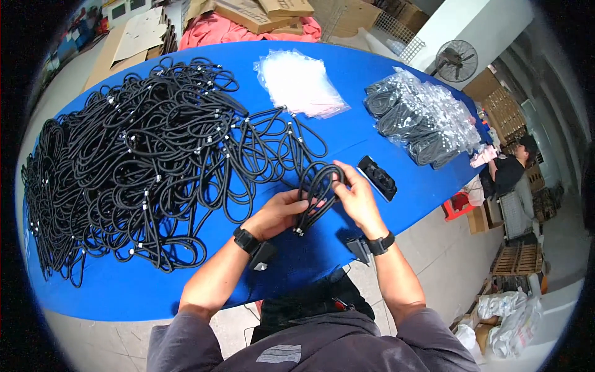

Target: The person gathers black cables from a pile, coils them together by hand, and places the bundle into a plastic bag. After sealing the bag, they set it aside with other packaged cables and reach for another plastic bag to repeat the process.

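Note:
Just above the table's near edge I hold a coiled black cord (321, 181), bent into several long loops, with light-coloured end pieces at its lower end. My left hand (281, 212) is closed on the coil's left side, thumb across it. My right hand (356, 199) pinches the loops from the right, near the top of the coil. To the left, a large tangled heap of black cords (167, 136) with small silvery fittings spreads across the table, its right fringe reaching the coil.
The blue-covered table (347, 139) carries a stack of clear plastic bags (300, 84) and a pile of bagged black cords (427, 118). A black device (377, 178) lies right of my hands. Beyond the table's right end are a person (514, 166), a red stool (457, 206) and a fan (456, 61).

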`<state>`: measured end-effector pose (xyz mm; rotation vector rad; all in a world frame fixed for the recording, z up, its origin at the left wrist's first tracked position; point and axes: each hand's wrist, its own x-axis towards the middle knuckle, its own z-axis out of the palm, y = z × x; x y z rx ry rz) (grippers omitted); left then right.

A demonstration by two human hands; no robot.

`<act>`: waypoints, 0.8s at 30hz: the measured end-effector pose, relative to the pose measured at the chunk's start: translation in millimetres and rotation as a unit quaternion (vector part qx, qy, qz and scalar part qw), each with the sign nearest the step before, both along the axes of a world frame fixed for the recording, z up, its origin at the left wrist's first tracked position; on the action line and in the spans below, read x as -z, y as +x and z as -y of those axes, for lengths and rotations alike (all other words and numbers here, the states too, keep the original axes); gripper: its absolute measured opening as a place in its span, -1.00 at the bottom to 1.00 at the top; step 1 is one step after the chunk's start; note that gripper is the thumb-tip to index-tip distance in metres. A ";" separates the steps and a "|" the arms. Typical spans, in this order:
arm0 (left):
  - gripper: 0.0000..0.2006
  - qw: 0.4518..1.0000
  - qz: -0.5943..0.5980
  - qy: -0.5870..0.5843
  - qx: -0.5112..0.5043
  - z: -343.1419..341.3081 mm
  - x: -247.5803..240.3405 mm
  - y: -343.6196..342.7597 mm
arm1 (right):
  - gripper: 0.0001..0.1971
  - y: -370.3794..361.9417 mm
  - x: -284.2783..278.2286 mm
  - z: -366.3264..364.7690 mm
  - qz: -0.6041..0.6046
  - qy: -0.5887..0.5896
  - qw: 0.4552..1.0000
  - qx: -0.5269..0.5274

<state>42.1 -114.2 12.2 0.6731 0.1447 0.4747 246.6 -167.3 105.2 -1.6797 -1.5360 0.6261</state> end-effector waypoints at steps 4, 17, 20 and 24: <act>-0.75 0.999 -0.027 0.014 -0.020 -0.2 -12.8 2.6 | -0.63 4.0 0.2 -1.2 -0.127 -0.060 0.990 0.014; -0.70 0.998 -0.048 0.013 -0.033 5.3 -33.1 31.9 | -0.78 39.9 0.8 1.6 0.102 0.067 0.991 0.048; -0.59 0.998 -0.037 -0.040 -0.045 4.3 -21.4 19.3 | -0.74 31.4 5.4 0.8 -0.073 -0.023 0.994 0.078; -0.59 0.998 -0.043 0.025 -0.033 2.8 1.0 4.8 | -0.77 20.0 1.1 12.4 -0.099 0.044 0.987 0.118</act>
